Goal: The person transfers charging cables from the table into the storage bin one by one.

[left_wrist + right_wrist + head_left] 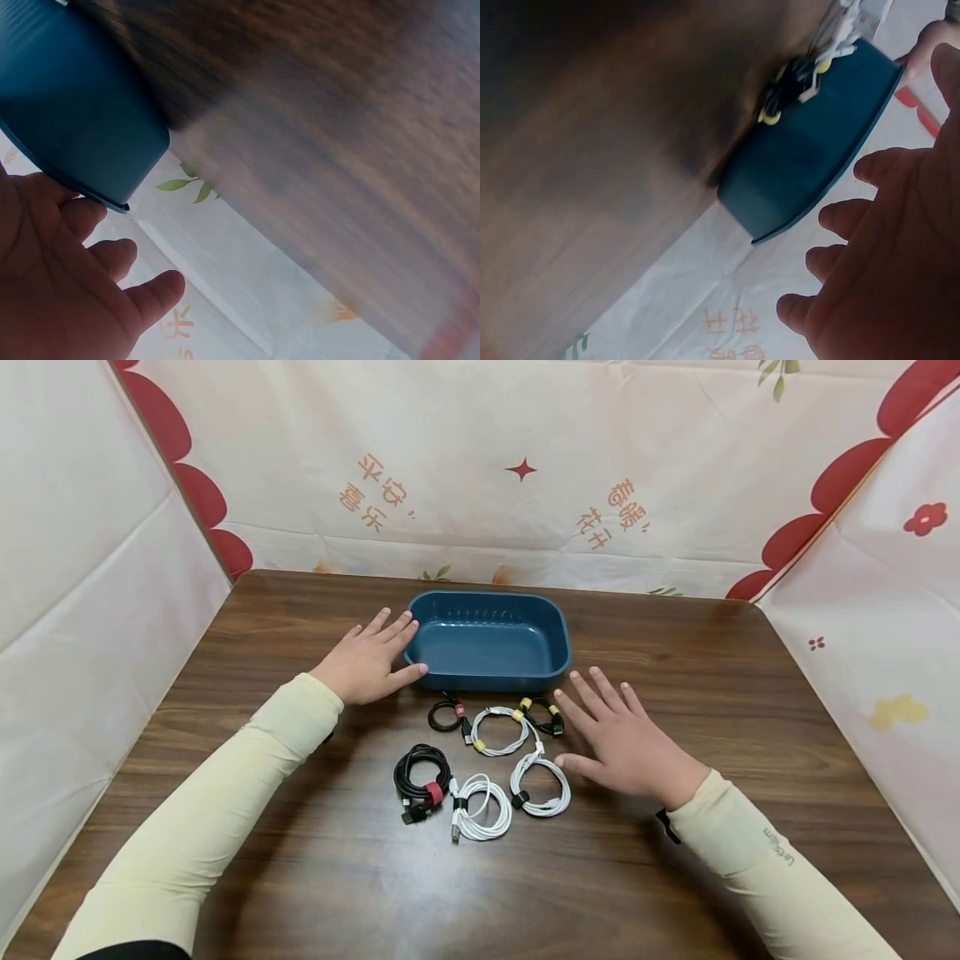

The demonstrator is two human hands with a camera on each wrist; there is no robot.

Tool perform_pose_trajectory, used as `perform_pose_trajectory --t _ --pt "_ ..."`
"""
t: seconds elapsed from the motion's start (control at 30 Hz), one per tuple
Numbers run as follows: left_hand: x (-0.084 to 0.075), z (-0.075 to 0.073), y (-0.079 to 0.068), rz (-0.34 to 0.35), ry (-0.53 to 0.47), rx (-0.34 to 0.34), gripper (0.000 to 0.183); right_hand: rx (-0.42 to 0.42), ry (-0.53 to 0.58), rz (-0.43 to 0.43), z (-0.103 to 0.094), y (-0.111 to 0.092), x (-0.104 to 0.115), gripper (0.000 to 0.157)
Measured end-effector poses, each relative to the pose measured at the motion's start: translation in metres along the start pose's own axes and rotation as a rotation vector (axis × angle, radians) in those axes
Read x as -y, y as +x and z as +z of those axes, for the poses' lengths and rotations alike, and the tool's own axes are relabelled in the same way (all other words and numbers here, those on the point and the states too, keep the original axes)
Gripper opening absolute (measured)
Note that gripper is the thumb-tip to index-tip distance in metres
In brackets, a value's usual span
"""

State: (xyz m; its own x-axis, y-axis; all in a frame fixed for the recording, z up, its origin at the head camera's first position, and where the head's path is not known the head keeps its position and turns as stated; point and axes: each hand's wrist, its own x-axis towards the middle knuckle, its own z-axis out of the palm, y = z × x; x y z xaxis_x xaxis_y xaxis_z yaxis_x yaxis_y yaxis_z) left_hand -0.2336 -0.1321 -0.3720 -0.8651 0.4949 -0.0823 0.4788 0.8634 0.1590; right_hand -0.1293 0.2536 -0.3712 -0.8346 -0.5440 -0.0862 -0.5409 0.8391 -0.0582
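My left hand [369,662] has its fingers spread at the left rim of a blue plastic basin [487,682]; in the left wrist view its fingertips lie close to the rim, and whether they touch I cannot tell. Fingers apart, my right hand [626,739] hovers over the table, right of the cables, holding nothing. In front of the basin lie several coiled cables: a small black one [444,718], a white one with yellow ties [501,732], a black one with yellow ties [546,717], a larger black one with a red tie [422,777], and two white ones with black ties [483,810] [542,787].
Everything stands on a brown wood-grain table [315,860]. Printed white cloth [480,510] hangs behind its far edge and along both sides. The basin's inside shows only its bare bottom.
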Motion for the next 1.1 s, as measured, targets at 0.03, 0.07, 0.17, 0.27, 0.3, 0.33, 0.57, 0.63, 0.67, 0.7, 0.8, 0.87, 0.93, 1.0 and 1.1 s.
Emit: perform_pose_trajectory --t 0.03,0.07,0.17,0.27,0.3,0.33,0.57,0.63,0.67,0.7,0.8,0.87,0.93,1.0,1.1 --pt "0.000 0.000 0.000 0.003 0.000 0.000 0.089 -0.001 -0.001 -0.007 0.001 -0.002 0.002 0.087" --pt "0.000 0.000 0.000 0.005 -0.001 -0.003 0.089 0.001 -0.005 -0.014 0.003 -0.003 0.003 0.087" --pt "0.000 -0.001 0.000 0.004 0.009 -0.010 0.088 0.008 -0.004 -0.028 0.005 -0.007 0.008 0.088" --pt "0.000 -0.001 0.000 0.004 0.015 -0.015 0.088 0.015 -0.001 -0.053 0.006 -0.010 0.015 0.090" --pt "0.000 -0.001 0.000 0.004 0.016 -0.016 0.088 0.017 0.001 -0.064 0.007 -0.011 0.018 0.090" --pt "0.001 -0.001 0.000 0.007 0.014 -0.017 0.088 0.015 -0.004 -0.079 0.007 -0.011 0.021 0.089" --pt "0.002 0.001 0.000 0.015 -0.005 -0.024 0.087 0.025 -0.025 -0.164 0.015 -0.012 0.036 0.092" --pt "0.002 0.001 0.000 0.014 -0.006 -0.026 0.087 0.026 -0.029 -0.174 0.019 -0.011 0.036 0.092" --pt "0.001 0.001 0.001 0.015 -0.005 -0.027 0.087 0.025 -0.033 -0.177 0.020 -0.011 0.036 0.093" --pt "0.001 0.002 0.001 0.015 -0.002 -0.027 0.087 0.023 -0.037 -0.180 0.022 -0.011 0.036 0.093" --pt "0.001 0.002 0.001 0.016 0.006 -0.029 0.087 0.015 -0.053 -0.193 0.024 -0.010 0.035 0.094" --pt "0.000 0.002 0.001 0.016 0.009 -0.030 0.087 0.012 -0.056 -0.203 0.025 -0.010 0.034 0.095" --pt "-0.001 0.001 0.001 0.014 0.014 -0.029 0.086 0.011 -0.059 -0.212 0.025 -0.010 0.034 0.098" --pt "-0.001 0.001 0.001 0.015 0.020 -0.025 0.086 0.013 -0.062 -0.218 0.024 -0.010 0.034 0.100" --pt "-0.001 0.000 0.001 0.020 0.027 -0.023 0.086 0.019 -0.062 -0.223 0.024 -0.008 0.034 0.102"
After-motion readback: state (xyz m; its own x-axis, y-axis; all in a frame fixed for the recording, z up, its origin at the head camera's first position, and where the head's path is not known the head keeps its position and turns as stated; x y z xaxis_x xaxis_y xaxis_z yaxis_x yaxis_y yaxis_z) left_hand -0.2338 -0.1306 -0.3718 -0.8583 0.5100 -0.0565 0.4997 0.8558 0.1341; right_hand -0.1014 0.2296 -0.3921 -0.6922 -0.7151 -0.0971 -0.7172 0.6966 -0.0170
